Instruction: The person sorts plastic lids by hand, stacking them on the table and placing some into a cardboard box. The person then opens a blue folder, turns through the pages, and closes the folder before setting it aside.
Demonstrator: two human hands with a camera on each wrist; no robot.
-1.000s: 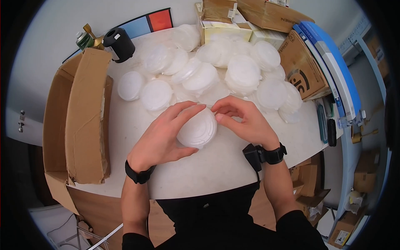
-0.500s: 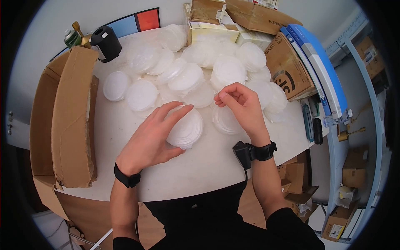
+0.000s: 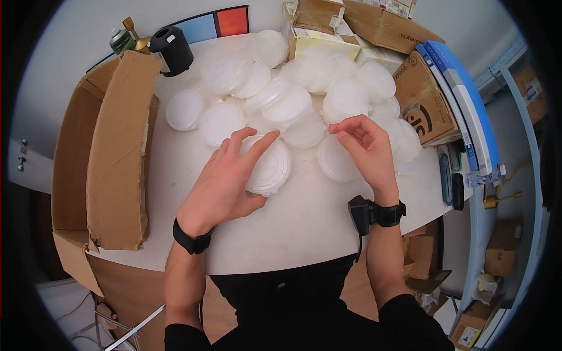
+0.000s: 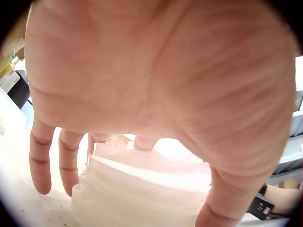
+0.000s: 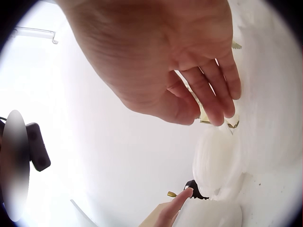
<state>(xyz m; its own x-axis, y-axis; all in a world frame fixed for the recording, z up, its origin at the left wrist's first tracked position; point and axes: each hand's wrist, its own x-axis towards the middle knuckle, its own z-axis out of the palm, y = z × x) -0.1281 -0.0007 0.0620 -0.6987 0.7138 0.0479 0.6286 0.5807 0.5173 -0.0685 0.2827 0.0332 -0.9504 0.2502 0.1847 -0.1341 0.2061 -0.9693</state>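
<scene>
In the head view, a stack of round white plastic lids (image 3: 270, 169) stands near the middle of the table. My left hand (image 3: 225, 169) grips its left side, thumb at the near edge and fingers at the far edge. The left wrist view shows the layered edges of the stack (image 4: 142, 189) between fingers and thumb. To the right, my right hand (image 3: 370, 152) hovers with loosely bent fingers, thumb near the index finger, and nothing shows in it. Just below its fingertips lies another white lid (image 3: 337, 162), partly hidden by the hand.
Many white lids (image 3: 287, 108) lie heaped across the back of the table. An open cardboard box (image 3: 117, 158) stands along the left edge, a black cylinder (image 3: 171, 51) behind it. Cardboard boxes (image 3: 424, 99) and blue binders (image 3: 462, 99) line the right side.
My right hand has moved from the stack's edge out to the right, and a separate lid now shows beneath it. The left hand stays round the stack. The head view has shifted slightly.
</scene>
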